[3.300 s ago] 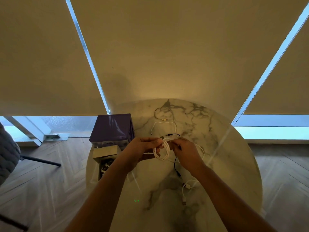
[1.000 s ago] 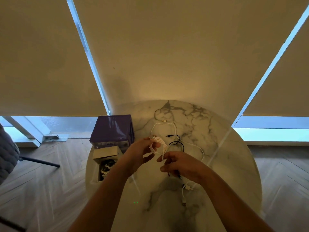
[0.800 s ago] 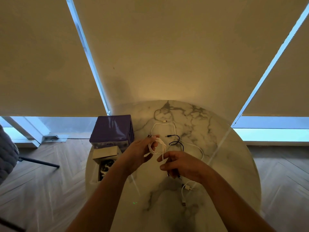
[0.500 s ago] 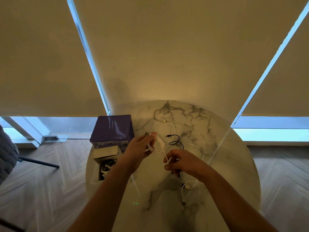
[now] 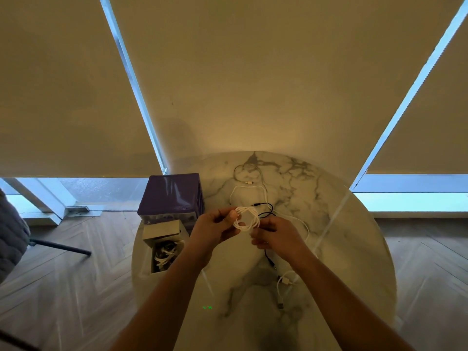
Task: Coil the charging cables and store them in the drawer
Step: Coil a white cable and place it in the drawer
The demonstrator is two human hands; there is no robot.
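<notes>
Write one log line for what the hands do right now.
left hand: holds white cable coil | right hand: pinches coil's near side | open drawer: holds coiled cables | loose cables on marble table

A round white marble table (image 5: 354,249) stood on herringbone wood flooring (image 5: 63,287). Beige roller blinds (image 5: 253,72) covered tall windows (image 5: 410,196), leaving pale blue daylight along the bottom strip. A grey quilted chair (image 5: 11,239) sat at the left edge.

Marble table (image 5: 354,249), loose cables (image 5: 263,191), purple box (image 5: 172,193)
</notes>
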